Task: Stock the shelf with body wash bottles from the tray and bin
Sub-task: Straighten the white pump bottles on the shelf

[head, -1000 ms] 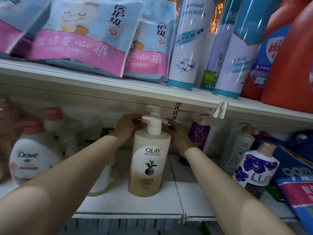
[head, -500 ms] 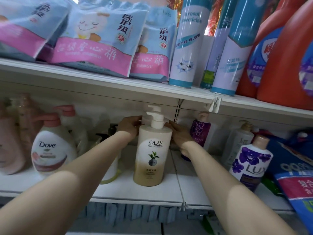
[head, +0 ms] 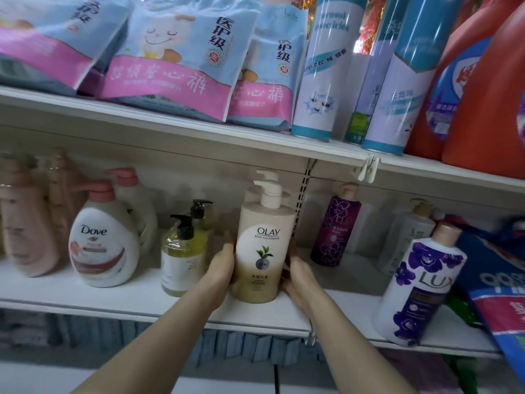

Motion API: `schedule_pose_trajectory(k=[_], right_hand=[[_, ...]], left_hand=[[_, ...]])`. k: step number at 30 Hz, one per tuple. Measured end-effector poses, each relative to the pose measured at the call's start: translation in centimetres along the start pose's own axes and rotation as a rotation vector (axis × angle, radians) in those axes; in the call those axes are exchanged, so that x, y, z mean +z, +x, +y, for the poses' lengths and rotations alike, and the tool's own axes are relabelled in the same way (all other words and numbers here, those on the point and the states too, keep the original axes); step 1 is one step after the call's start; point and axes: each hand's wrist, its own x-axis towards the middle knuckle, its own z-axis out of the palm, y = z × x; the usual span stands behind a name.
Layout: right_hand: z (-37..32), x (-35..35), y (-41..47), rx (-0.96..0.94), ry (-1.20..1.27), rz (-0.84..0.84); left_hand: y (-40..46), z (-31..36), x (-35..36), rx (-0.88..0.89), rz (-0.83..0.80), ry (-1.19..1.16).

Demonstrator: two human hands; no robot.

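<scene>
1. Both hands have dropped from the pump head of the beige Olay body wash bottle [head: 262,251] to its lower body. A second ago they were up behind the bottle near its neck; now they bracket its sides.

2. The left hand [head: 223,264] presses against the bottle's left side, fingers wrapping toward the back. The right hand [head: 295,273] cups the right side low down, fingers also curling behind. Together they grip the bottle.

3. The bottle stands upright on the white lower shelf [head: 142,301], label facing out, between a clear yellow pump bottle [head: 183,254] on its left and a purple bottle [head: 335,228] further back on its right.

4. For the task, this reads as a final squaring-up: the bottle is already on the shelf, and the hands seem to be settling it into line.

5. A second pump top shows directly behind the Olay bottle, so another bottle probably stands there, though its body is hidden.

6. The fingertips of both hands are out of sight behind the bottle.

7. The tray and bin are not in view, so remaining stock cannot be judged.

8. A white Dove bottle [head: 103,240] stands to the left and a Lux bottle [head: 420,285] leans at the right; the pink bottles at the far left are blurred.
</scene>
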Motion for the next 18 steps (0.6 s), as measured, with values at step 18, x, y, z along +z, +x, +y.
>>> schedule_pose_trajectory(k=[18], right_hand=[[1.3, -0.3, -1.1, -0.046, -0.193, 0.022]], left_hand=[[-1.6, -1.5, -0.7, 0.186, -0.073, 0.074]])
